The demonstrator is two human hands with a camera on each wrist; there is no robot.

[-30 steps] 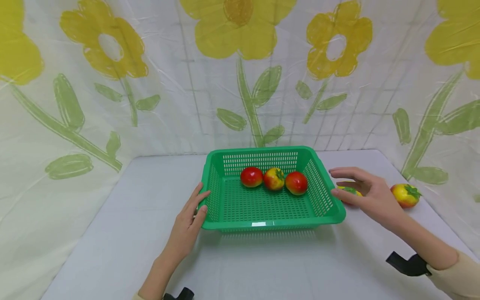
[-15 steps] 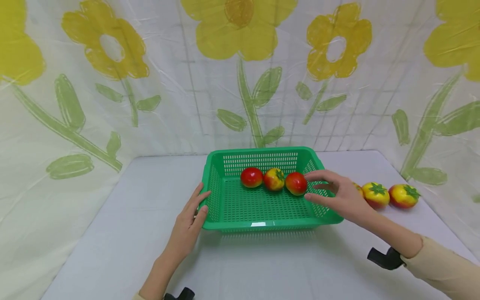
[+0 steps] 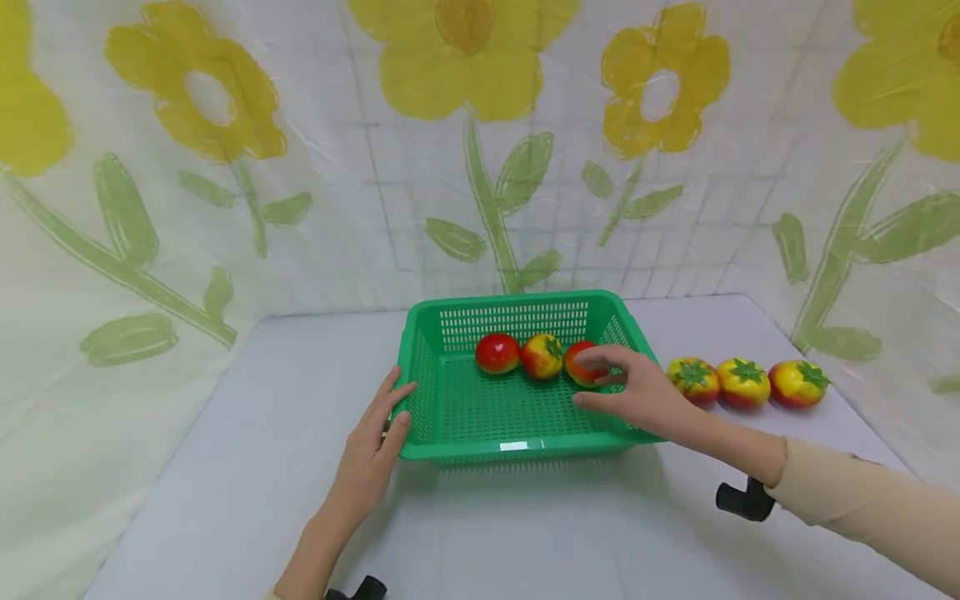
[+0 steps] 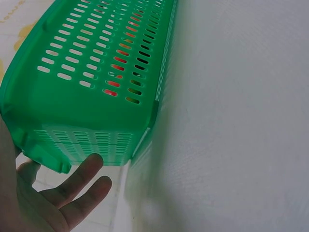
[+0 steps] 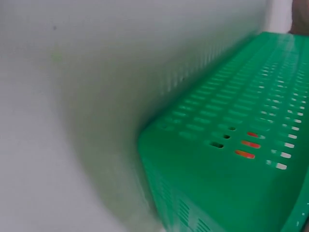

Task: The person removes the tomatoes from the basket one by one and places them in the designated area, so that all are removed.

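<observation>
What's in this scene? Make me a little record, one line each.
Container: green slotted basket on a white table
In basket: three fruits in a row, red and yellow
Beside basket: three similar fruits lined up on its right
Left hand: touches the basket's left rim
Right hand: at the rightmost fruit inside; contact unclear
Backdrop: white sheet with yellow flowers

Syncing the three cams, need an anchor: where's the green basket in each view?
Head: green basket sits slightly right of and below centre.
Left wrist: basket fills much of the upper left.
Right wrist: basket fills much of the right side, down to the bottom edge.
Shared landmark: white tabletop, at right in left wrist, left in right wrist.
</observation>
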